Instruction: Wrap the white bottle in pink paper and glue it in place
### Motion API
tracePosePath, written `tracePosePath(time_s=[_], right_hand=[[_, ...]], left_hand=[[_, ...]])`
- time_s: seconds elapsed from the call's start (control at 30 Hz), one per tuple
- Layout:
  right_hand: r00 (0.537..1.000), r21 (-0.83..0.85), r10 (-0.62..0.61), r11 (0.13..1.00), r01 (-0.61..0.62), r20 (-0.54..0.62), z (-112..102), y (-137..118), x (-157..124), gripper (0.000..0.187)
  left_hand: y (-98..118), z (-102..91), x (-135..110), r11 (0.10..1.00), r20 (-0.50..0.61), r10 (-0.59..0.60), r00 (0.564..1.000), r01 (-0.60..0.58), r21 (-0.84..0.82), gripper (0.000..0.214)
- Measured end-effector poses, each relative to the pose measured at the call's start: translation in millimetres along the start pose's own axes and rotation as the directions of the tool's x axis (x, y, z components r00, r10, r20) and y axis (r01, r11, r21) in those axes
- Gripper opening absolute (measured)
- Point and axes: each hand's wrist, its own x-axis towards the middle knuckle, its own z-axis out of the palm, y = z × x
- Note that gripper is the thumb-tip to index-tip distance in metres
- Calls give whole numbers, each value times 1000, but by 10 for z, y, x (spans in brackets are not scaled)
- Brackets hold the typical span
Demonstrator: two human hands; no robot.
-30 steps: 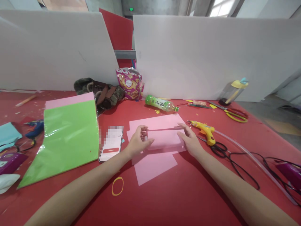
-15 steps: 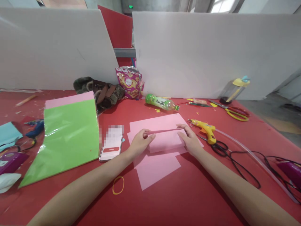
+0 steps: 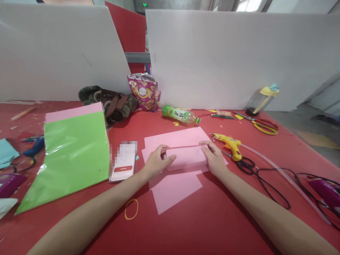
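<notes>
A small pink sheet (image 3: pixel 186 157) lies on top of larger pink sheets (image 3: pixel 175 189) in the middle of the red table. Its far edge is rolled or folded up into a thin strip. My left hand (image 3: pixel 156 164) pinches the left end of that edge with thumb and fingers. My right hand (image 3: pixel 214 159) grips the right end, fingers curled over the paper. Both forearms reach in from the bottom of the view.
A phone (image 3: pixel 122 163) lies left of the paper, beside a green and pink sheet pack (image 3: pixel 71 156). A yellow glue gun (image 3: pixel 230 143) with black cable, scissors (image 3: pixel 261 124), a green bottle (image 3: pixel 180 115), a snack bag (image 3: pixel 143 90) and a rubber band (image 3: pixel 131 209) lie around. White boards stand behind.
The rolled far edge of the small pink sheet has come slightly nearer and flatter. Both hands keep their grip at its ends. The view shifted a little.
</notes>
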Motion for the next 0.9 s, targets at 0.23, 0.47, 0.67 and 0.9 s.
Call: tracePosePath(time_s=[0.23,0.47,0.67,0.9], right_hand=[[998,57,48,997,-45,-46,20,-14,-7,20],[967,207,234,946,-250,96,-13,-74,67,22],[948,220,269,927,-302,168,-27,-162,121,11],[941,204,258,931,-303,218,-33,-156,136,14]], left_hand=[[14,27,-2,995,-85,68,994,-62,73,25],[9,26,28,991,-84,126,988,-122,52,24],[54,-14,48,984,43,-18,999,26,-179,17],[91,-13,47,964,51,-75,996,86,-250,19]])
